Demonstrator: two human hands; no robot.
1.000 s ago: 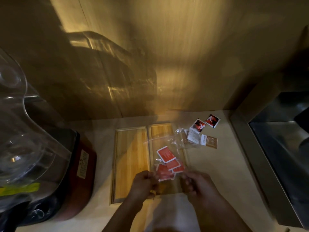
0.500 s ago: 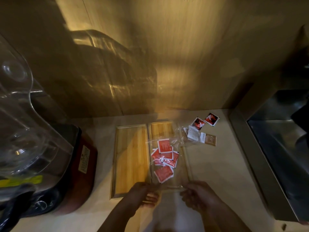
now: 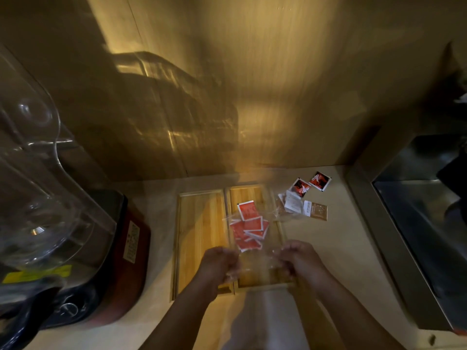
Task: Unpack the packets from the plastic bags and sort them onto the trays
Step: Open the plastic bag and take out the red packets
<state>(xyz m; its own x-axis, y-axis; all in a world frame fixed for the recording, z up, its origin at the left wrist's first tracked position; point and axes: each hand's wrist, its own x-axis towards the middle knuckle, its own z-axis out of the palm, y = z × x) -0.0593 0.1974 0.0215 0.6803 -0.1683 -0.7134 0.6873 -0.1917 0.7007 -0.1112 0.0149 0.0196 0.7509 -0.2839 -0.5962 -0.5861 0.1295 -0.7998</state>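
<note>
Bench [image 3: 336,248]: pale top, with a steel sink at the right and a wood-grain wall at the far side.
Blender [image 3: 50,210]: large clear jar on a dark red base, at the left edge, well apart from the work.
Left tray [image 3: 202,236]: bare wooden tray, lengthwise near to far.
Right tray [image 3: 274,279]: touching the left tray along its long side; the bag hangs over it.
Plastic bag [image 3: 252,263]: clear and thin, stretched between both hands above the right tray, mouth toward the person as far as blur allows.
Left hand [image 3: 219,263]: fingers curled closed, pinching the bag's near left edge.
Right hand [image 3: 297,258]: fingers curled closed on the bag's near right edge.
Red packets [image 3: 249,228]: a loose overlapping cluster inside the bag, over the middle of the right tray.
Other packets [image 3: 305,198]: several dark, white and brown sachets, some in a second crumpled bag, on the bench just right of the trays at the far end.
Handling, as a judgement: film is limp, light and slippery, so grip the seam edges; the flat, light sachets will slide out if tipped and are best pinched by a border.
</note>
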